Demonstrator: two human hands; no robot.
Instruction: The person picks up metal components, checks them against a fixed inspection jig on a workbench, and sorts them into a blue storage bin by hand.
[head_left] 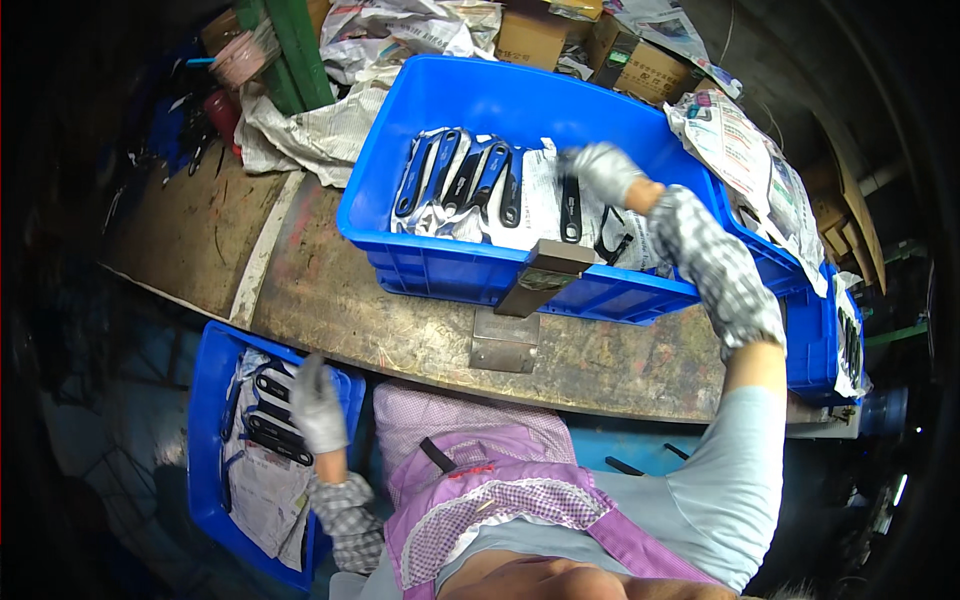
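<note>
On the table (390, 325), a large blue bin (435, 268) is taking up the middle, and a dark metal bracket (545, 275) is standing against its near wall, partly covering it. Crumpled paper (300, 135) is lying to the far left beside a green post (290, 60), while cardboard boxes (645, 72) are sitting beyond the bin. To the right, a printed sheet (745, 150) is draping over another blue container, and a smaller blue bin (808, 340) is standing farther right. Below the table's near edge, on the left, a lower blue bin (204, 440) is holding paper and dark parts (275, 432).

The right hand (597, 172), gloved, is reaching into the large bin; its fingers are blurring, so whether they are gripping anything cannot be told. A black crank-shaped part (570, 210) is lying just on its near side, and a row of similar parts (460, 180) is lying to its left. The left hand (318, 405), also gloved, is hovering over the lower bin's right side with fingers close together; its grip cannot be told. The dark parts are lying just to its left.
</note>
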